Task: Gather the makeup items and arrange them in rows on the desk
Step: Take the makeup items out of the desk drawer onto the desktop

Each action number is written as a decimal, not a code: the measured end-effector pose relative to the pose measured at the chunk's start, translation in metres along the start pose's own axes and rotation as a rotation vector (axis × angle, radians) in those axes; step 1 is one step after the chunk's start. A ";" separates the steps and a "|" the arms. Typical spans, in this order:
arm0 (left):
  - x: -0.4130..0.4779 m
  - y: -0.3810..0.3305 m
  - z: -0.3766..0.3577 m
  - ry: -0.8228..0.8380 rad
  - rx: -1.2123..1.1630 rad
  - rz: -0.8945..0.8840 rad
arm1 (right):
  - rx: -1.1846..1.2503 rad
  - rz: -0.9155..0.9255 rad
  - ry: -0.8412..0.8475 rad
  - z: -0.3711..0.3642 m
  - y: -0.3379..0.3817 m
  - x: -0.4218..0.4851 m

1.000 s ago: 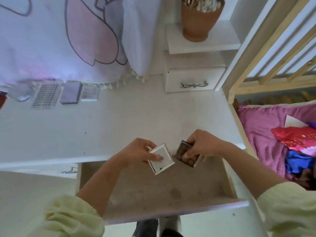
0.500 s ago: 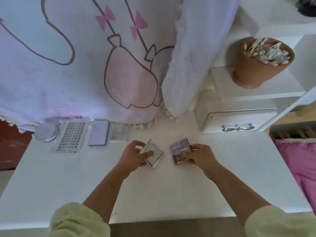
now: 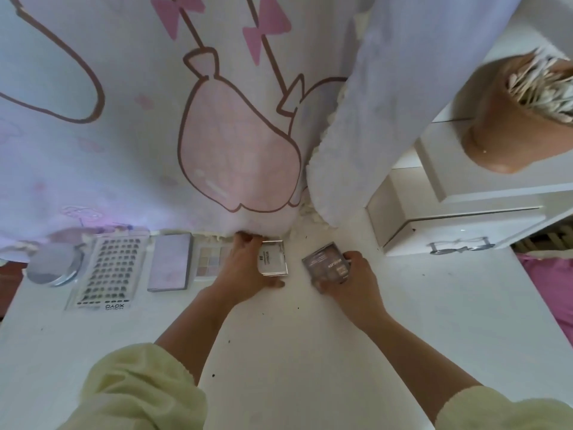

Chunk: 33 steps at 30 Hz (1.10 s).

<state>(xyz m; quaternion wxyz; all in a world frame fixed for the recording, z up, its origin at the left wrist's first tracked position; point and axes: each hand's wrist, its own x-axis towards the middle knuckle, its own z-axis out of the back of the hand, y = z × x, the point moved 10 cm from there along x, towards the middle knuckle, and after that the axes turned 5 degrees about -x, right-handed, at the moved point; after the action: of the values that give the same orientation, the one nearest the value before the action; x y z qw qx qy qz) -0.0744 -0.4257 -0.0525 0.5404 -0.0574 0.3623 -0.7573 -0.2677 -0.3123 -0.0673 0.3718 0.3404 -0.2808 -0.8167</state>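
Table (image 3: 310, 352), back edge: a row is being occupied by compact (image 3: 54, 268), lash tray (image 3: 108, 271), purple palette (image 3: 170, 262), pale palette (image 3: 210, 262). Just right of it, a white case (image 3: 273, 262) is being gripped by the left hand (image 3: 245, 268). Nearby but apart, a brown case (image 3: 325, 265) is being gripped by the right hand (image 3: 350, 277).

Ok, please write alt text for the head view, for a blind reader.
A person's left hand holds a white compact and the right hand a brown compact on a white desk, beside a row: eyeshadow palette, lilac case, lash tray, round silver case.
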 end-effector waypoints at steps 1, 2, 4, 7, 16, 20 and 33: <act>0.003 -0.001 0.002 -0.014 0.052 -0.012 | -0.059 0.014 -0.019 0.000 0.002 0.001; 0.005 -0.002 0.004 -0.019 0.116 -0.018 | -0.111 0.029 -0.040 0.001 0.005 0.003; 0.008 -0.003 0.005 -0.011 0.224 -0.031 | -0.170 0.047 -0.072 0.002 0.010 0.004; 0.008 -0.004 0.007 -0.035 0.265 -0.062 | -0.181 0.036 -0.107 0.001 0.013 0.007; 0.002 -0.003 0.006 -0.076 0.197 -0.071 | -0.369 0.033 -0.138 -0.003 0.034 0.017; -0.007 -0.004 0.006 -0.122 0.176 -0.088 | -0.527 0.098 -0.099 -0.009 0.044 0.019; -0.072 -0.026 -0.003 -0.295 0.072 -0.086 | -0.382 0.273 -0.121 0.014 0.029 -0.029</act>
<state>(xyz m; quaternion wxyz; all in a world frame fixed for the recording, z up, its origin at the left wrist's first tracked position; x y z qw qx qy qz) -0.0668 -0.3585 -0.0163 0.5564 -0.1643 0.2487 -0.7756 -0.2525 -0.3029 -0.0283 0.5187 0.1731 -0.1863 -0.8162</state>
